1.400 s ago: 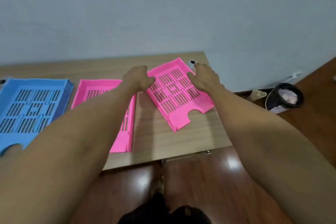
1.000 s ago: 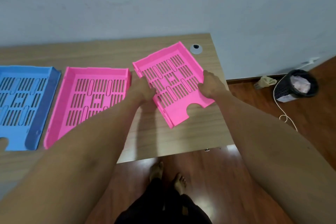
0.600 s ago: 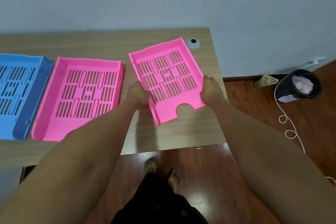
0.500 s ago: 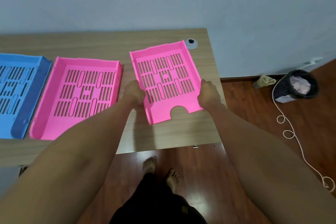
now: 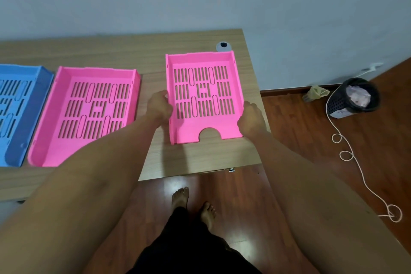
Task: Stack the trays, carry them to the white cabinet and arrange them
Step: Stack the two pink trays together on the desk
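A slotted pink tray (image 5: 203, 93) is at the right end of the wooden table (image 5: 124, 51), squared to the table edge. My left hand (image 5: 159, 108) grips its left wall and my right hand (image 5: 251, 119) grips its right wall near the front corner. A second pink tray (image 5: 89, 113) lies flat to its left, and a blue tray (image 5: 13, 113) lies further left, partly cut off by the frame edge. The white cabinet is not in view.
A grey cable grommet (image 5: 223, 46) sits behind the held tray. On the wooden floor at the right are a black waste basket (image 5: 353, 98) and a loose white cord (image 5: 347, 155). My bare feet (image 5: 193, 204) stand just in front of the table edge.
The right pink tray has turned from a skewed angle to square with the table, with both hands sliding back along its side walls toward the front. The view has shifted.
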`<action>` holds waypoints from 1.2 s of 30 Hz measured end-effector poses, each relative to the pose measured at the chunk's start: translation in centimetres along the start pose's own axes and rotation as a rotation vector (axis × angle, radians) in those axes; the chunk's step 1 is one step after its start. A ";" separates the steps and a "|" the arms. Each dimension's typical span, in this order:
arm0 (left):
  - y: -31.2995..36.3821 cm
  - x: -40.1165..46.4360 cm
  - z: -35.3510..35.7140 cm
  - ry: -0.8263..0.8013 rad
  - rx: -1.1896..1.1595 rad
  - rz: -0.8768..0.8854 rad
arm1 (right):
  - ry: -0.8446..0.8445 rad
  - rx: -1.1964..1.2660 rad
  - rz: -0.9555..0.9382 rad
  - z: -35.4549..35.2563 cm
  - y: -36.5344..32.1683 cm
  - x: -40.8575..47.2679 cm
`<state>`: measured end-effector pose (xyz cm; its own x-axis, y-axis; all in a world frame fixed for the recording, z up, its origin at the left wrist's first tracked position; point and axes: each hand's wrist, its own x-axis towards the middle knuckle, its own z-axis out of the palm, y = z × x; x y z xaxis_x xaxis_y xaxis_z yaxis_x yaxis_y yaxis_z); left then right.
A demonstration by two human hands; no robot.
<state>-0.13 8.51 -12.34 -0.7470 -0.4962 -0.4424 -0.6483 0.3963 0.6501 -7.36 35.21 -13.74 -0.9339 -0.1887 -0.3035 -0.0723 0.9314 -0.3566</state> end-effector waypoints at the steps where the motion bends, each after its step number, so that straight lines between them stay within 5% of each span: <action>1: 0.0 0.0 0.1 0.002 -0.008 -0.006 | 0.002 0.006 -0.001 0.0 0.0 0.0; 11: -0.6 -1.0 -1.3 0.039 -0.070 -0.051 | 0.080 -0.025 -0.118 -1.3 -2.6 -1.1; 16: -2.3 -3.8 -5.5 0.140 -0.016 -0.027 | -0.028 0.031 -0.274 -0.8 -8.0 -1.7; 25: -11.0 -6.2 -15.9 0.240 0.026 -0.064 | -0.124 0.104 -0.405 3.9 -19.3 -6.5; 36: -23.2 -7.6 -23.6 0.262 -0.006 -0.116 | -0.258 0.234 -0.285 12.6 -28.0 -14.6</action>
<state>24.02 -15.14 -9.50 -0.6043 -0.7206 -0.3399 -0.7254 0.3212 0.6088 12.71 8.02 -10.43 -0.7680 -0.5270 -0.3639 -0.2055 0.7410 -0.6393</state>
